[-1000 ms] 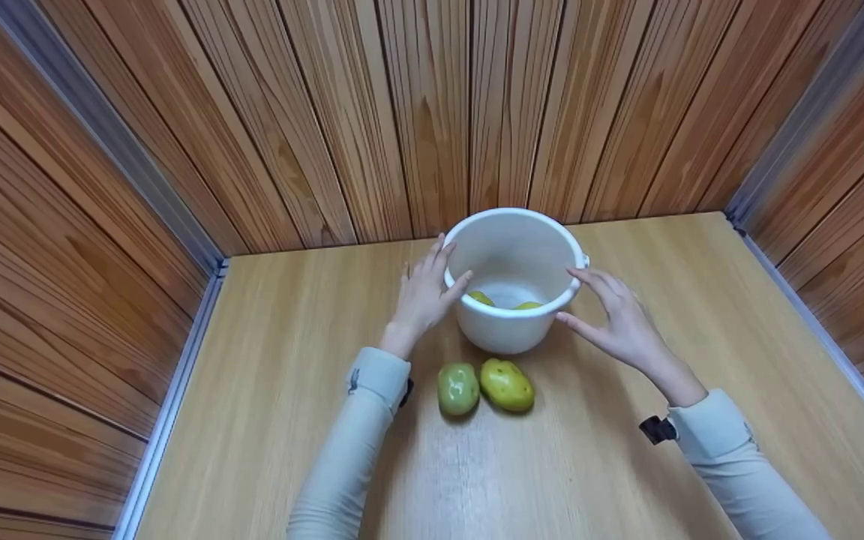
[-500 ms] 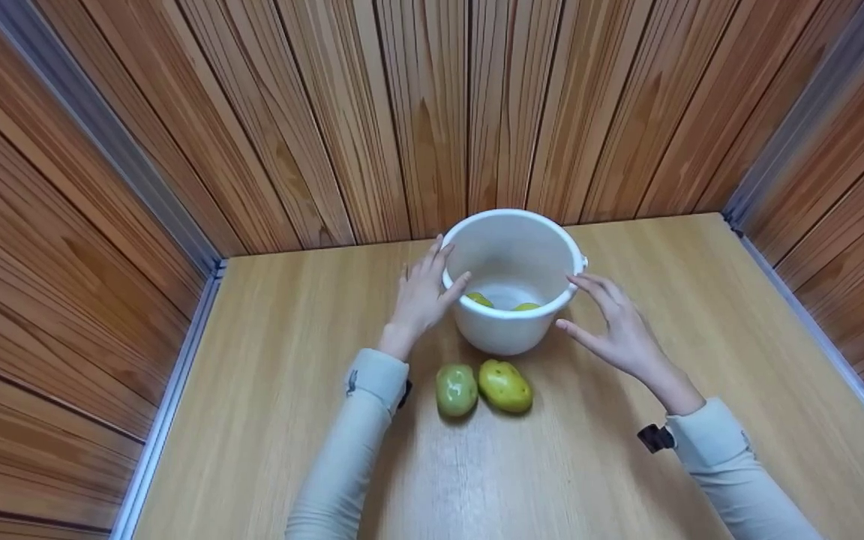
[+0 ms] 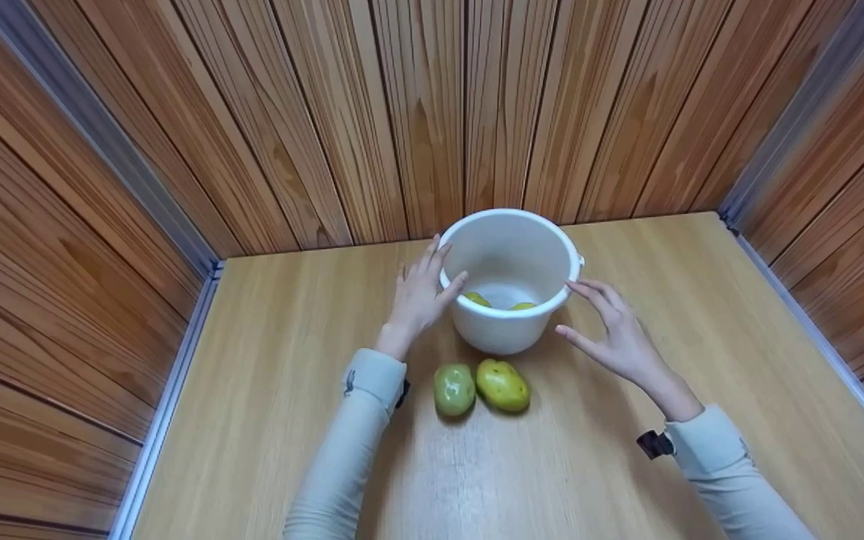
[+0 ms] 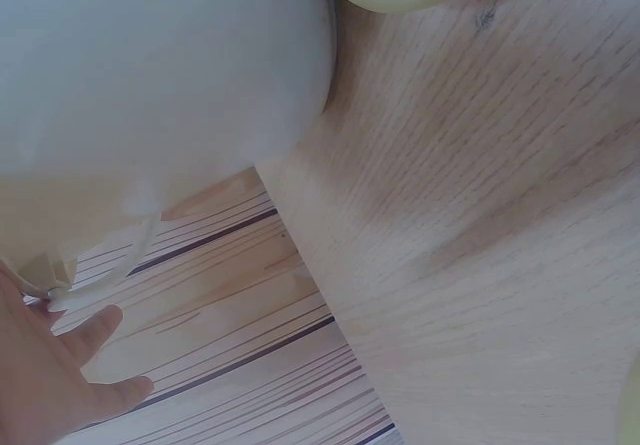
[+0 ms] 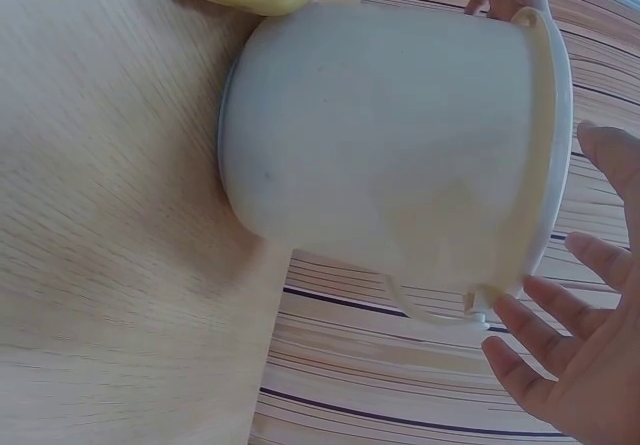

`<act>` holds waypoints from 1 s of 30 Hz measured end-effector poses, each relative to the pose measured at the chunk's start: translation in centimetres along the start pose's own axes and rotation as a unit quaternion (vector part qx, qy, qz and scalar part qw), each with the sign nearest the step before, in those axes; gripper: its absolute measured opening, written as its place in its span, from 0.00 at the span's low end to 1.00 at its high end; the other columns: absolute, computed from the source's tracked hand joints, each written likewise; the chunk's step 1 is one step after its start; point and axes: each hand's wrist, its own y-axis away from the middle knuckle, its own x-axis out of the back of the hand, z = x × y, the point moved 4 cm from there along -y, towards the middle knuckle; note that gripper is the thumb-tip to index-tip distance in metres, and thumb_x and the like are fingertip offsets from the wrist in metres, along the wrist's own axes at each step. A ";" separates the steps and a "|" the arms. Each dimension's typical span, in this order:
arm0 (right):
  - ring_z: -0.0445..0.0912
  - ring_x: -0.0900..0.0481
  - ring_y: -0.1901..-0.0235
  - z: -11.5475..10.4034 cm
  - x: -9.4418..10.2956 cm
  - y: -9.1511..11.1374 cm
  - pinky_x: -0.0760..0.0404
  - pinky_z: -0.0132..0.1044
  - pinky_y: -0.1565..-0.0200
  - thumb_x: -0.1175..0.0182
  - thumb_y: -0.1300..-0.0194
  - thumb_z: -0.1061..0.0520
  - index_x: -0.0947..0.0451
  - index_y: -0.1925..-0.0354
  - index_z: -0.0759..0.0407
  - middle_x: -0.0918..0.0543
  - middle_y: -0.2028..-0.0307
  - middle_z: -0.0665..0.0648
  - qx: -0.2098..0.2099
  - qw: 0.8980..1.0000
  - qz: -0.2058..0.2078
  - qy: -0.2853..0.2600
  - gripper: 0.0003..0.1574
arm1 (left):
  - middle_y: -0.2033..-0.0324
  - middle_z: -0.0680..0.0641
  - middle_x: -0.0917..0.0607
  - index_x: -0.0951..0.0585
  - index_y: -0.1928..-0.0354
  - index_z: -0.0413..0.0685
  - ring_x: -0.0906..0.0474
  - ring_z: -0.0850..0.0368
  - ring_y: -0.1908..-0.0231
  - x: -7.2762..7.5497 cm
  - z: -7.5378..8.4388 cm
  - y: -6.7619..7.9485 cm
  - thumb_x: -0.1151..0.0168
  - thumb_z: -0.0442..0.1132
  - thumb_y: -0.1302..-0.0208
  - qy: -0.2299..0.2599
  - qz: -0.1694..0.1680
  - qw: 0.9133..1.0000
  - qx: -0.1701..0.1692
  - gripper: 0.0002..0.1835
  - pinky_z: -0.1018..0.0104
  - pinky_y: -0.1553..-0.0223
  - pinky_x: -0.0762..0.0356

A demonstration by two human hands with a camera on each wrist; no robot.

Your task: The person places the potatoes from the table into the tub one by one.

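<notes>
A white bucket (image 3: 503,334) stands upright near the back wall, with two yellow-green pieces, mostly hidden by its front wall, at the bottom inside. My left hand (image 3: 417,300) is at its left rim, fingers extended along the outside and thumb at the rim. Over on the right side, my right hand (image 3: 619,341) has its fingers spread; the fingertips are at or very near the rim in the right wrist view, the thumb apart from the wall. In front of the bucket lie a smooth green oval fruit or vegetable (image 3: 454,391) and a dimpled yellow-green one (image 3: 504,385), side by side.
The wooden table (image 3: 274,420) is enclosed by wood-panelled walls (image 3: 372,120) at the back and both sides, with metal strips along the side edges. A thin bail handle (image 5: 430,315) hangs behind the bucket in the right wrist view.
My right thumb has drawn slightly down and away from the bucket. The left hand and the bucket hold nearly the same place; the whole view has shifted a little.
</notes>
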 end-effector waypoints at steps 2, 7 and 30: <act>0.56 0.33 0.40 0.1 -0.1 0.2 0.31 0.62 0.47 0.34 0.46 0.42 0.37 0.35 0.48 0.32 0.40 0.57 -0.002 1.000 0.000 0.003 0.43 | 0.27 0.57 0.56 0.48 0.28 0.62 0.49 0.47 0.31 0.0 -0.1 0.0 0.63 0.70 0.37 -0.002 -0.002 1.000 0.000 0.39 0.38 0.34 0.61; 0.55 0.34 0.40 0.2 -0.4 0.7 0.30 0.60 0.46 0.34 0.46 0.42 0.38 0.35 0.48 0.32 0.40 0.57 0.000 1.000 -0.001 0.006 0.43 | 0.27 0.56 0.56 0.48 0.28 0.62 0.49 0.47 0.31 0.1 0.0 0.1 0.64 0.71 0.38 -0.001 -0.004 1.000 -0.001 0.39 0.37 0.35 0.60; 0.54 0.32 0.41 0.2 -1.2 2.0 0.30 0.57 0.46 0.34 0.45 0.44 0.38 0.35 0.47 0.31 0.40 0.56 0.010 1.000 -0.003 -0.002 0.41 | 0.27 0.56 0.55 0.47 0.29 0.62 0.49 0.47 0.31 0.0 -0.1 0.0 0.67 0.73 0.40 -0.002 -0.002 1.000 0.008 0.41 0.38 0.34 0.61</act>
